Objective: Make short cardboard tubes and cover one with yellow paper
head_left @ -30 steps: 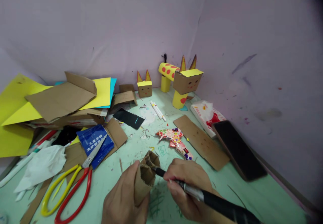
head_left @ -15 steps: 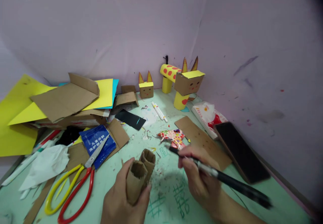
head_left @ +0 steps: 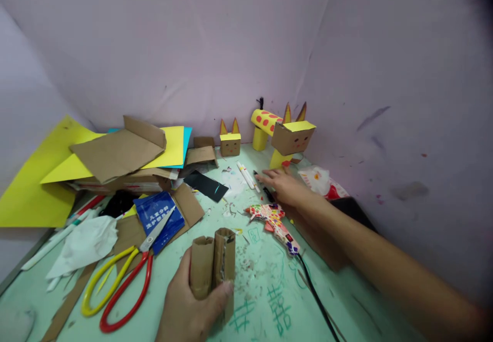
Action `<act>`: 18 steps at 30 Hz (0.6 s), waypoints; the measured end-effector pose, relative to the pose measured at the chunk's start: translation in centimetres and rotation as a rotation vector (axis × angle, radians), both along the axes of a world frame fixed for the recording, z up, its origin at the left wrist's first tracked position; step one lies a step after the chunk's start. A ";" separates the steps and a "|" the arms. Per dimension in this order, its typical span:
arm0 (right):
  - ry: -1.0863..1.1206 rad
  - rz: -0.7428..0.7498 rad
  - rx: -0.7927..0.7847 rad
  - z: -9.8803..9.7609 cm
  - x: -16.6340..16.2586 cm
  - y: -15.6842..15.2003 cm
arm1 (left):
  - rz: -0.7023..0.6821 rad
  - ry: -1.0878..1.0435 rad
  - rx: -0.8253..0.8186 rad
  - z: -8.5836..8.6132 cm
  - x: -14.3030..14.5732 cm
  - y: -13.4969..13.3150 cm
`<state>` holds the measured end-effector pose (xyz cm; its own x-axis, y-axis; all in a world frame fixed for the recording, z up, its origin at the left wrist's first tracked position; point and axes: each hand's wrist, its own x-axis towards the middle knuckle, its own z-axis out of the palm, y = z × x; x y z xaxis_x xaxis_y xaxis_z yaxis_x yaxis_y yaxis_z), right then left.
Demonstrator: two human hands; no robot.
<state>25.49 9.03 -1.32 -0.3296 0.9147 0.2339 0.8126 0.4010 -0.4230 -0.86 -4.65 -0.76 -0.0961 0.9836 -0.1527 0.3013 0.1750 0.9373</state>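
My left hand point(head_left: 196, 301) is closed round two short cardboard tubes point(head_left: 224, 254), held side by side and upright, with the thumb across the right one. My right hand point(head_left: 283, 185) reaches far over the table, palm down, with fingers stretched out. Beneath it, a black marker point(head_left: 268, 194) shows partly by the thumb, with another dark tip near the fingertips; the hand hides the rest. Two white markers point(head_left: 248, 176) lie just left of these fingers. Nearer me, a flower-patterned glue gun point(head_left: 269, 216) rests on the table below the right wrist.
Scissors point(head_left: 144, 249) with yellow and red handles lie left, partly over a blue packet point(head_left: 159, 213). Cardboard and yellow paper point(head_left: 173, 144) are piled behind. A cardboard cat head point(head_left: 230, 148) and a spotted yellow cardboard animal point(head_left: 293, 139) stand at the back. A phone point(head_left: 352, 209) lies right.
My right hand has moved away and forward, from holding the black marker in the air to lying over it by the white markers. The tubes in my left hand have turned more upright.
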 end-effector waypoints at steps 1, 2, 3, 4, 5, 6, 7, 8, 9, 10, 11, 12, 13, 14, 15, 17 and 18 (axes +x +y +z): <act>0.037 -0.034 0.008 0.0 -0.8 -0.7 | -0.001 -0.009 0.011 -0.1 0.0 0.0; 0.094 -0.070 0.012 0.1 -1.9 -1.9 | 0.002 -0.020 0.019 -0.1 0.0 0.0; 0.148 -0.095 0.003 0.0 -3.3 -3.4 | 0.014 -0.032 0.022 -0.2 0.0 -0.1; 0.237 -0.099 -0.054 -0.1 -4.8 -5.3 | 0.026 -0.048 0.020 -0.2 0.2 -0.1; 0.517 -0.077 -0.243 -0.2 -6.4 -7.3 | 0.037 -0.066 0.016 -0.2 0.4 -0.2; 0.751 -0.004 -0.439 -0.4 -7.9 -9.1 | 0.045 -0.080 0.012 -0.2 0.6 -0.3; 0.926 0.091 -0.598 -0.7 -9.3 -10.7 | 0.052 -0.086 0.011 -0.2 0.8 -0.4; 1.074 0.180 -0.704 -1.0 -10.5 -11.9 | 0.056 -0.082 0.008 -0.1 1.0 -0.5; 1.210 0.197 -0.747 -1.3 -11.5 -12.8 | 0.053 -0.072 0.006 -0.1 1.1 -0.5; 1.313 0.193 -0.781 -1.6 -12.1 -13.2 | 0.041 -0.061 0.004 -0.2 1.1 -0.5; 1.389 0.180 -0.803 -1.8 -12.3 -13.3 | 0.016 -0.048 0.003 -0.2 0.9 -0.4; 1.446 0.156 -0.816 -2.1 -12.4 -13.2 | -0.023 -0.037 0.003 -0.3 0.6 -0.3; 1.485 0.135 -0.832 -2.2 -12.1 -13.0 | -0.059 -0.013 0.004 -0.4 0.2 -0.1; 1.515 0.117 -0.855 -2.3 -11.8 -12.7 | -0.082 0.033 0.006 -0.5 -0.4 0.2; 1.545 0.106 -0.885 -2.4 -11.4 -12.5 | -0.086 0.106 0.010 -0.7 -1.1 0.5; 1.624 0.101 -0.959 -2.5 -10.8 -12.2 | -0.021 0.326 0.018 -0.9 -2.4 1.3; 1.673 0.101 -1.002 -2.6 -10.6 -12.2 | 0.011 0.446 0.024 -1.0 -3.0 1.7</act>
<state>14.94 -3.15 -3.87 -0.4145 0.8895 -0.1921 -0.5911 -0.4237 -0.6863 -3.86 -2.99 -1.78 -0.1578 0.9849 -0.0709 0.6751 0.1599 0.7202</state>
